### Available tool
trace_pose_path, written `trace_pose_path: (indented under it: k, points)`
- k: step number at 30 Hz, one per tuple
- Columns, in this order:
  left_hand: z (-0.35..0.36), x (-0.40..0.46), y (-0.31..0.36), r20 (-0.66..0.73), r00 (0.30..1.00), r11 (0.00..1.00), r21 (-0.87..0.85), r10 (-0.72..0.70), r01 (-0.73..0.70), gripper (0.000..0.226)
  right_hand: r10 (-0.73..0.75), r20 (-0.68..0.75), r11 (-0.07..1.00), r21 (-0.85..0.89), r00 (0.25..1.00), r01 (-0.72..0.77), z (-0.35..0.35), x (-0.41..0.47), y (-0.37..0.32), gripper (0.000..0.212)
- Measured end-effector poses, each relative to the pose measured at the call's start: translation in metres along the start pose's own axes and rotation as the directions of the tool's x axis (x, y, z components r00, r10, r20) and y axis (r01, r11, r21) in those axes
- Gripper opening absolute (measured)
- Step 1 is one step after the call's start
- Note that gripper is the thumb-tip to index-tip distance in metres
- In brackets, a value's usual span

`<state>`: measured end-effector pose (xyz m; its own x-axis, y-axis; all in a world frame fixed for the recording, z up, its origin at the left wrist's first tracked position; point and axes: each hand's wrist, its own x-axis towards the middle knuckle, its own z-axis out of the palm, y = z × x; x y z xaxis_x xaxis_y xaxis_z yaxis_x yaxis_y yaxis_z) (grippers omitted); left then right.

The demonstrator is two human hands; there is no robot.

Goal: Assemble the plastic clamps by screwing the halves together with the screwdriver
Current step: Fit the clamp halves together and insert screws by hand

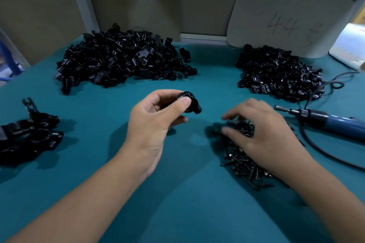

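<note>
My left hand (156,116) holds a black plastic clamp (190,102) between thumb and fingers, raised above the middle of the teal table (177,203). My right hand (262,130) reaches down onto a pile of black screws (243,165), its fingertips blurred among the top screws; whether it holds one is not visible. A blue electric screwdriver (324,119) lies on the table to the right of that hand, bit pointing left. A big heap of black clamp halves (122,59) sits at the back left, a smaller heap (276,73) at the back right.
Several assembled black clamps (29,132) lie at the left edge. The screwdriver's black cable (316,92) loops across the right side. A pale board marked "44" (286,23) leans against the back wall behind the right heap.
</note>
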<state>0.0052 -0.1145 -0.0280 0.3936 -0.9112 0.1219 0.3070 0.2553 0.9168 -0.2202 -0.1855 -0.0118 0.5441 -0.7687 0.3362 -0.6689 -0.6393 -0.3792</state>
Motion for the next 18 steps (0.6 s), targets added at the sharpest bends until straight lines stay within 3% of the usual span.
trace_pose_path:
  k: [3, 6, 13, 15, 18]
  points:
    - [-0.003, 0.002, 0.002, -0.044, 0.999, 0.998, -0.055, -0.017, 0.015, 0.016, 0.034, 0.19, 0.994, -0.104, 0.981, -0.014, -0.001, 0.0, 0.002, 0.042]
    - [-0.002, 0.003, 0.001, -0.046, 0.998, 0.992, -0.125, -0.039, 0.033, 0.015, 0.021, 0.149, 0.995, -0.104, 0.989, -0.006, 0.003, 0.001, -0.003, 0.039]
    - [-0.002, 0.004, -0.004, -0.019, 0.998, 0.981, -0.186, -0.054, 0.05, 0.023, -0.039, 0.08, 0.985, -0.165, 0.996, 0.051, 0.018, 0.002, -0.009, 0.007]
    - [-0.002, 0.004, -0.004, 0.004, 0.999, 0.984, -0.168, -0.052, 0.052, 0.022, -0.037, 0.063, 0.994, -0.096, 0.997, 0.043, 0.019, 0.0, -0.007, 0.006]
    - [0.001, 0.002, -0.006, 0.036, 0.999, 0.997, -0.068, -0.025, 0.027, 0.022, 0.078, 0.006, 0.957, 0.278, 0.997, -0.076, 0.018, -0.002, -0.005, 0.016]
